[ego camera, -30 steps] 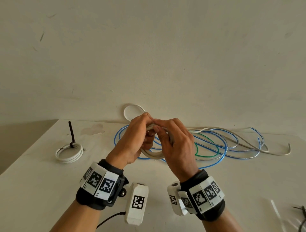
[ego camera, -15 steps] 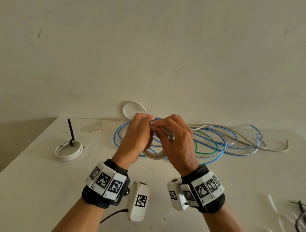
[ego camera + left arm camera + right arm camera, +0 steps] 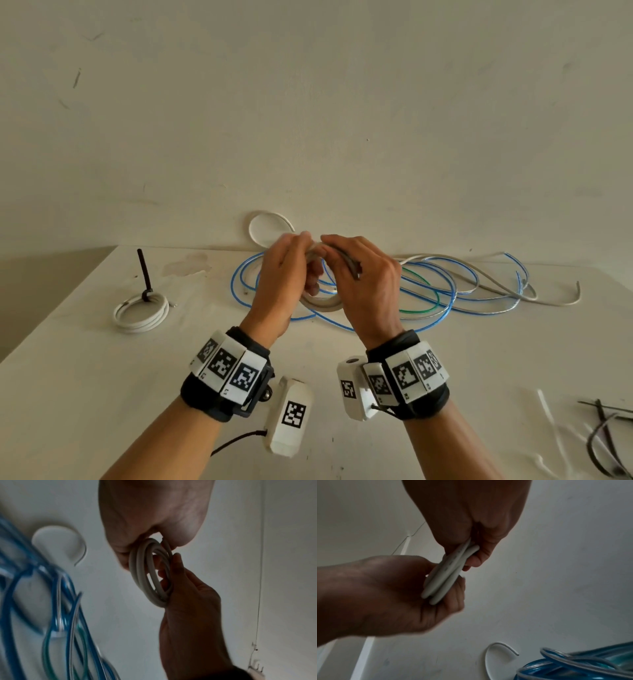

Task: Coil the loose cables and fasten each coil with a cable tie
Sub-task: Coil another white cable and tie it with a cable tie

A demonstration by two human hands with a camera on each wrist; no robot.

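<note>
Both hands hold a small coil of grey-white cable (image 3: 322,303) in the air above the middle of the table. My left hand (image 3: 298,255) grips the coil's left side; in the left wrist view its fingers pinch the loops (image 3: 150,573) at the top. My right hand (image 3: 342,255) pinches the coil's upper right, and the right wrist view shows the coil (image 3: 447,573) edge-on between the two hands. Several turns lie together. No cable tie shows on this coil.
A white coil (image 3: 141,313) fastened with a black cable tie (image 3: 145,277) lies at the left. Loose blue, green and grey cables (image 3: 428,291) sprawl behind the hands, with a white loop (image 3: 269,226) against the wall. Black cable ties (image 3: 606,442) lie at the front right.
Both hands have lifted the coil slightly and their fingertips have shifted along its top. The cables on the table have not moved.
</note>
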